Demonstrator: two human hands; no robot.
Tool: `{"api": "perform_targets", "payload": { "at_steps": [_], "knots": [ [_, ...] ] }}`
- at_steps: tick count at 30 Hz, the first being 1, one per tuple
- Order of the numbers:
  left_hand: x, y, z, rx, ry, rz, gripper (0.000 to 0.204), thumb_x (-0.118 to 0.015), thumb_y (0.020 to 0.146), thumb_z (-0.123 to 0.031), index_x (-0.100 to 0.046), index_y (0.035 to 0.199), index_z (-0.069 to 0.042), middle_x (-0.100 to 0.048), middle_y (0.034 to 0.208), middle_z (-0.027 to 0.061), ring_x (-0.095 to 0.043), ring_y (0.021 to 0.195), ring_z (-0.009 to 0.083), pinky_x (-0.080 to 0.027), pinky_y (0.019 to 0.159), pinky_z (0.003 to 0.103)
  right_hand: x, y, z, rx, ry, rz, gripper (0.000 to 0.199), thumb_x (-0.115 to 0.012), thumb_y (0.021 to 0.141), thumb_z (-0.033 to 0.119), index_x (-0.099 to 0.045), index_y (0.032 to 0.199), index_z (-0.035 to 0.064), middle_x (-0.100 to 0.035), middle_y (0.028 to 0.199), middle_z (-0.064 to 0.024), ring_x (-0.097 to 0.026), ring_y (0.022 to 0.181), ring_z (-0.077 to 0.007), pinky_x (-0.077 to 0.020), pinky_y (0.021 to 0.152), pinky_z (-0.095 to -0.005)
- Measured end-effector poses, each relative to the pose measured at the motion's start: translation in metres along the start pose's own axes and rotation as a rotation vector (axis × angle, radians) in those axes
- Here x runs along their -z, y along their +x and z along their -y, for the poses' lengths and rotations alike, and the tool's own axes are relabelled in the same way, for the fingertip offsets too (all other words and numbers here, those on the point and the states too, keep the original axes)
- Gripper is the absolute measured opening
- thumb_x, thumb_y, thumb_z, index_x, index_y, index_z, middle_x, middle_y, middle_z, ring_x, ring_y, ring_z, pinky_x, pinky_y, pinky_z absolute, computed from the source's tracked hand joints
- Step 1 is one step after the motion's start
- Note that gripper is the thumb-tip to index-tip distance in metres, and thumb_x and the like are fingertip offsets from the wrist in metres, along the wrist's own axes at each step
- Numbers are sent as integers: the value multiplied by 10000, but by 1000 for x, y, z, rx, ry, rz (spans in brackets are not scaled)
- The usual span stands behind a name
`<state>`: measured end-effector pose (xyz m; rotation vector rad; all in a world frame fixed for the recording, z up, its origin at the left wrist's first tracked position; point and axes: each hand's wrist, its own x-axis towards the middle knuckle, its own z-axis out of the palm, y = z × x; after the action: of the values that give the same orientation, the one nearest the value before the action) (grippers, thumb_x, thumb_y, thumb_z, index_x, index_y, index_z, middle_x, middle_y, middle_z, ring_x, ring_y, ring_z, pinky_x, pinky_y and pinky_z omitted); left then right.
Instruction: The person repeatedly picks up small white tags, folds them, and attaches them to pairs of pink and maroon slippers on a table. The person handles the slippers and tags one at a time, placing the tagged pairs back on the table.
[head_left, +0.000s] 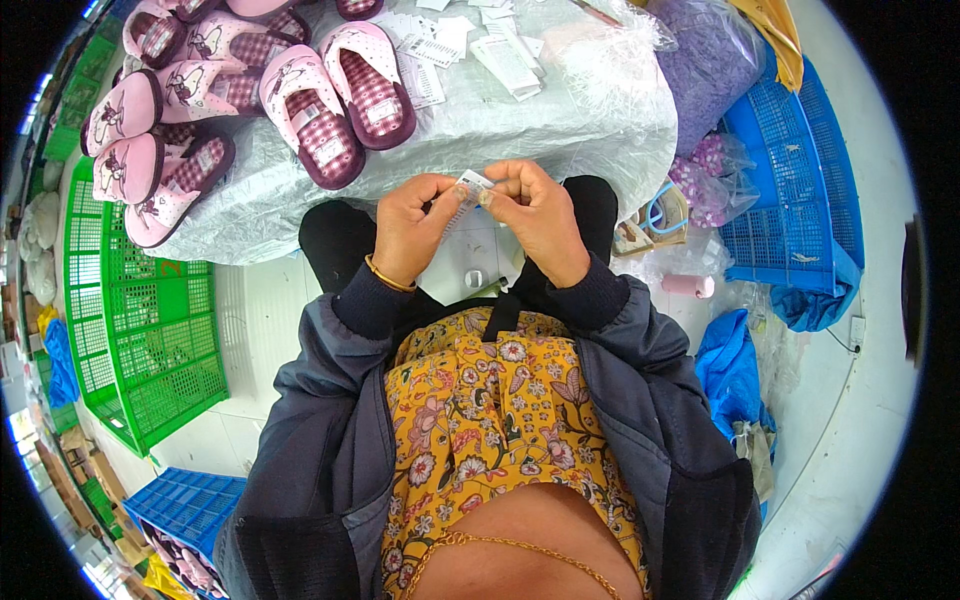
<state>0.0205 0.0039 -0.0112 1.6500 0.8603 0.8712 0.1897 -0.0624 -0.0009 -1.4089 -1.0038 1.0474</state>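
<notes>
**Two hands, one small tag**

Two hands meet above our lap: our left hand (408,228) and right hand (540,222) both pinch a small white paper tag with a thin strip of clear plastic fasteners (468,190), fingertips closed on it from either side. It sits just in front of the crinkled silver plastic-covered table (500,120), where pink and maroon checked slippers (335,100) and loose white paper tags (450,45) lie. We judge the work goes best with a firm thumb-and-forefinger grip, close to the tag's edge. The print on the tag is too small to read, and our fingers hide how tag and strip join. A green plastic crate (150,340) stands to our left.
</notes>
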Motion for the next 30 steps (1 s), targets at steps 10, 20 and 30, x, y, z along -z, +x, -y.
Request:
{"api": "perform_targets", "payload": {
  "at_steps": [10,20,30],
  "knots": [
    [8,-1,2,-163,102,135,135,-654,901,-134,-688,933,-8,-665,818,63,-609,748,198,-472,700,311,7,-2,-10,-98,177,126,168,-701,866,75,-630,986,-19,-652,826,-15,-577,726,-57,-477,648,-216],
    [10,7,7,4,263,346,129,-611,913,-140,-627,908,-12,-621,818,70,-582,748,197,-458,684,310,10,-12,-9,-71,-68,202,166,-739,833,118,-674,949,19,-674,799,-25,-600,725,-88,-482,665,-270],
    [-4,27,-20,-271,445,261,108,-599,918,-113,-608,902,-7,-564,795,137,-556,705,288,-447,648,352,21,-1,6,266,-251,75,204,-719,815,149,-653,983,54,-641,828,-94,-589,791,-287,-462,720,-388]
  ]
}}
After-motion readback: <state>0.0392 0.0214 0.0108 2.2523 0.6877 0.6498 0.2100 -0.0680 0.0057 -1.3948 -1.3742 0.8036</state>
